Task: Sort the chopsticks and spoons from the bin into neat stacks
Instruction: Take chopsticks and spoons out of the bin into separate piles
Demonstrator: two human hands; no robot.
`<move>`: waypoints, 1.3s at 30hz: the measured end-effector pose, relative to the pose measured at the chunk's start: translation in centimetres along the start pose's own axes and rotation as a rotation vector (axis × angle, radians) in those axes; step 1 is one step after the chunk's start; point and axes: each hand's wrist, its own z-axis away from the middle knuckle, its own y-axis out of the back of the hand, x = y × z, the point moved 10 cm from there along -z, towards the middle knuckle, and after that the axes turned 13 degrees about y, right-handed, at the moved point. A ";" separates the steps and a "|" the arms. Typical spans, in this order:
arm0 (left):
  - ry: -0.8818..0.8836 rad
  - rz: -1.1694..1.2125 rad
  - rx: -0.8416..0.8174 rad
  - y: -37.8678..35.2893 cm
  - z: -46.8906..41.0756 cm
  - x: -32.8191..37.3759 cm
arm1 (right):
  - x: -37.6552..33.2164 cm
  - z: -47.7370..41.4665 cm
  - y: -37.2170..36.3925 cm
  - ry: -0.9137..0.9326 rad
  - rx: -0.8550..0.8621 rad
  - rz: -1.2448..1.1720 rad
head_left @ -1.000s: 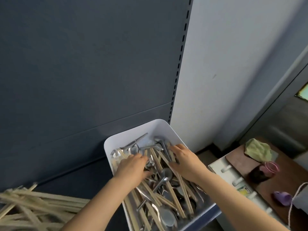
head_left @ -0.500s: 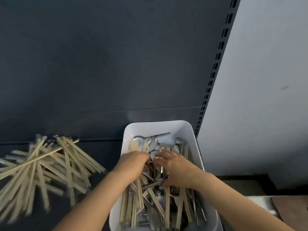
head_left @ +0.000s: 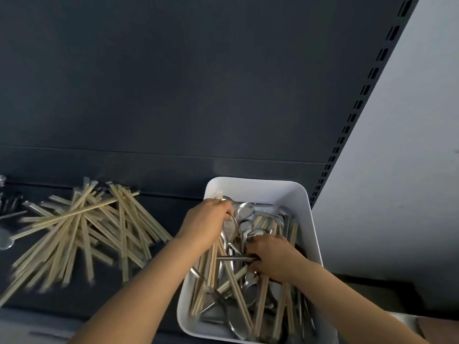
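The left hand (head_left: 206,223) curled round chopsticks (head_left: 211,266) inside the bin (head_left: 258,186). The right hand (head_left: 272,259) gripped a spoon (head_left: 233,258) near its wall.

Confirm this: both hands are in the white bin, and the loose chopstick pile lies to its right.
Not quite. The head view shows both the left hand and right hand in the white bin, but the loose chopstick pile lies to its left.

1. The frame was dim, its upper left filled by a dark panel (head_left: 173,83).
2. The pale wall (head_left: 409,170) at right looked brightest.
3. Motion blur smeared the chopsticks (head_left: 74,239) at lower left.
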 end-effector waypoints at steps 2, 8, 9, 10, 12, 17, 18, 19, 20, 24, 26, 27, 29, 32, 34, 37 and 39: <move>-0.018 0.024 0.035 0.8 -0.2 -0.1 | 0.3 0.0 0.5 -0.013 0.031 -0.035; 0.014 0.176 0.097 2.6 -0.8 -1.5 | 1.8 0.5 1.5 -0.085 0.134 -0.173; 0.017 0.202 0.095 2.8 -0.9 -1.6 | 2.0 0.5 1.6 -0.094 0.142 -0.192; 0.017 0.222 0.093 2.9 -0.9 -1.7 | 2.1 0.6 1.6 -0.096 0.145 -0.206; 0.015 0.257 0.100 3.1 -0.8 -1.9 | 2.1 0.7 1.7 -0.095 0.153 -0.233; 0.006 0.382 0.124 3.6 -0.5 -2.1 | 2.4 1.2 3.2 -0.136 0.251 -0.307; 0.005 0.399 0.119 3.5 -0.5 -2.1 | 2.5 1.4 3.7 -0.139 0.280 -0.313; 0.007 0.414 0.112 3.3 -0.4 -2.1 | 2.4 1.6 4.3 -0.140 0.313 -0.318; 0.015 0.426 0.106 3.2 -0.4 -2.1 | 2.5 1.9 5.0 -0.142 0.353 -0.329; 0.047 0.450 0.113 2.8 -0.1 -2.6 | 3.7 3.3 7.4 -0.213 0.540 -0.456; 0.045 0.451 0.130 2.9 0.1 -2.7 | 4.4 4.1 8.3 -0.241 0.635 -0.524; 0.042 0.448 0.132 2.8 0.2 -2.7 | 4.7 4.5 8.8 -0.246 0.686 -0.553; 0.028 0.437 0.123 2.5 0.4 -2.5 | 5.1 5.3 9.6 -0.259 0.782 -0.609; 0.012 0.396 0.148 2.7 1.1 -2.2 | 5.2 6.0 10.4 -0.267 0.893 -0.671; 0.017 0.404 0.232 4.1 1.5 -2.6 | 5.2 6.2 10.8 -0.262 0.928 -0.684; 0.048 0.464 0.383 7.4 1.8 -4.1 | 4.8 5.8 10.7 -0.257 0.888 -0.698; 0.094 0.503 0.458 9.5 2.0 -5.5 | 4.7 5.1 10.1 -0.276 0.826 -0.681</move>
